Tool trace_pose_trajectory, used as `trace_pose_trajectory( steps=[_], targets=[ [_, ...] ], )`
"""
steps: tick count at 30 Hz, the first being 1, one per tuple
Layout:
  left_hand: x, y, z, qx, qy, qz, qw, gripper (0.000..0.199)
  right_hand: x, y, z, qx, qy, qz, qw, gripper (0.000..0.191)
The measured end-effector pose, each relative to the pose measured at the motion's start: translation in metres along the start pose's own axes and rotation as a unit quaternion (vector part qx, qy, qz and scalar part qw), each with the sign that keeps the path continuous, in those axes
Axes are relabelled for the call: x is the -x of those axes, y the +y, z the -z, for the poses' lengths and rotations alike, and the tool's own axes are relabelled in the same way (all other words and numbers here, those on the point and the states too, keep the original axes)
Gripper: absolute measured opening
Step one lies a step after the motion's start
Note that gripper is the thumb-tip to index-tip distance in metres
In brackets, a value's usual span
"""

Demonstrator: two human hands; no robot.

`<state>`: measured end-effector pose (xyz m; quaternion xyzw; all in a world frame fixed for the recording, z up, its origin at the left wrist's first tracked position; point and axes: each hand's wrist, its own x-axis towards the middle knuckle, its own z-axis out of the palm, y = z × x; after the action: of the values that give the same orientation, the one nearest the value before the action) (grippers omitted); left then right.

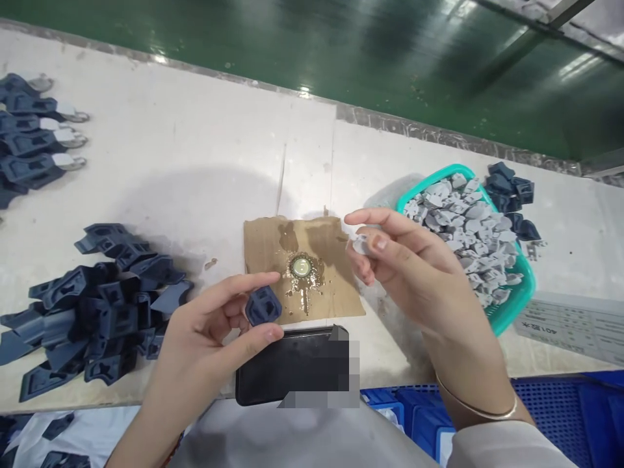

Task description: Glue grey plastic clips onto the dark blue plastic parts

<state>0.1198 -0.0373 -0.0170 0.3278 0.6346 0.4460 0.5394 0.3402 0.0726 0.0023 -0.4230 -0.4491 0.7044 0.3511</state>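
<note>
Between the thumb and fingers of my left hand point(209, 331) is a dark blue plastic part point(264, 305) with openings in its face. My right hand point(409, 266) pinches a small light grey plastic piece point(361, 244) between thumb and fingers. Below and between the hands lies a piece of brown cardboard point(341, 299), wet with clear drops. A small round cap-like disc point(301, 266) sits in the wet patch on it. Near my right wrist, a teal basket point(524, 299) holds a heap of small grey pieces point(468, 214).
Many dark blue parts point(107, 305) are piled at the left, with assembled ones point(34, 136) in a row beyond. A black phone-like slab point(287, 367) lies at the near edge. Right are more blue parts point(509, 188), a printed white box point(570, 328) and blue crates point(419, 416) below.
</note>
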Motion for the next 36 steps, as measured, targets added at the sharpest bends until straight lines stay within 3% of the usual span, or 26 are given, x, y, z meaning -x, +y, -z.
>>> trace_pose_trajectory(
  steps=[8, 14, 18, 24, 31, 33, 36],
  targets=[
    [-0.008, -0.015, -0.003, 0.015, -0.077, -0.074, 0.994, 0.041, -0.01, 0.028, -0.008, 0.081, 0.013, 0.029, 0.996, 0.028],
    [-0.009, -0.017, -0.012, 0.033, -0.06, -0.07, 0.995, 0.04, -0.006, 0.04, -0.01, 0.221, 0.076, 0.104, 0.967, 0.021],
    [-0.01, -0.016, -0.014, 0.005, -0.062, -0.087, 0.994, 0.022, -0.005, 0.042, -0.011, 0.335, 0.049, 0.146, 0.929, 0.019],
    [-0.008, -0.02, -0.013, -0.069, -0.048, -0.111, 0.99, 0.022, -0.008, 0.041, -0.013, 0.466, -0.036, 0.239, 0.851, 0.017],
    [-0.007, -0.021, -0.013, -0.086, -0.065, -0.109, 0.988, 0.019, -0.009, 0.046, -0.015, 0.554, -0.073, 0.297, 0.774, 0.025],
    [-0.008, -0.022, -0.013, -0.092, -0.068, -0.112, 0.987, 0.019, -0.009, 0.046, -0.015, 0.551, -0.07, 0.288, 0.78, 0.025],
    [-0.008, -0.022, -0.013, -0.099, -0.073, -0.123, 0.985, 0.022, -0.007, 0.044, -0.016, 0.513, -0.048, 0.245, 0.821, 0.024]
  ],
)
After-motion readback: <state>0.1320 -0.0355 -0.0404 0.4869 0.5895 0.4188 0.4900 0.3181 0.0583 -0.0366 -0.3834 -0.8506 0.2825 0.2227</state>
